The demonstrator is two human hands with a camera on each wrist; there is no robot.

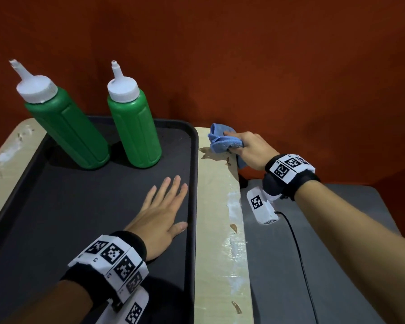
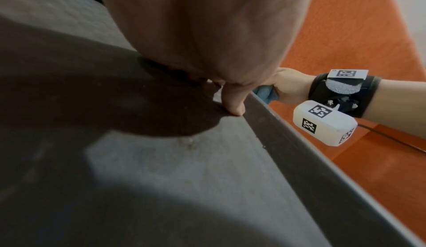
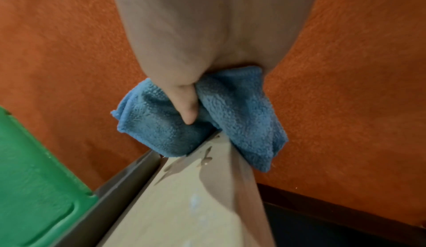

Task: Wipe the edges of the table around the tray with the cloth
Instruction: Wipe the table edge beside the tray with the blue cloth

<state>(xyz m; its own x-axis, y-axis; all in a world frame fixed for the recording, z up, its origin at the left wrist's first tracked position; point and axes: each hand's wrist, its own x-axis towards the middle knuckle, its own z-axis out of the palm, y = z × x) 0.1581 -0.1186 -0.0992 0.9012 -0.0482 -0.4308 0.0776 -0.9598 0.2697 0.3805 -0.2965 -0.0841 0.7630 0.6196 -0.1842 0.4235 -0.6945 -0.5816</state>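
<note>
The right hand (image 1: 251,152) is gripping the blue cloth (image 1: 222,141) at the far right corner of the table (image 1: 216,206), fingers curled round the bunched fabric, thumb digging into it in the right wrist view. The cloth (image 3: 207,116) is sitting under and ahead of that hand, pressed onto the pale strip of table (image 3: 184,205) just beside the tray's right rim, with one fold hanging over the table's outer edge. Just nearer than the cloth, a wet brownish smear (image 1: 209,155) is showing on the wood, and more brown spots and white streaks are running down that strip toward the camera.

The left hand (image 1: 161,218) is lying flat inside the black tray (image 1: 192,183), fingers straight and spread, holding nothing, thumb tip against the base of the right rim. Two green bottles (image 1: 133,122) with white caps are standing at the far end of the tray, well apart from both hands. An orange-red wall (image 1: 267,66) is rising behind the table.
</note>
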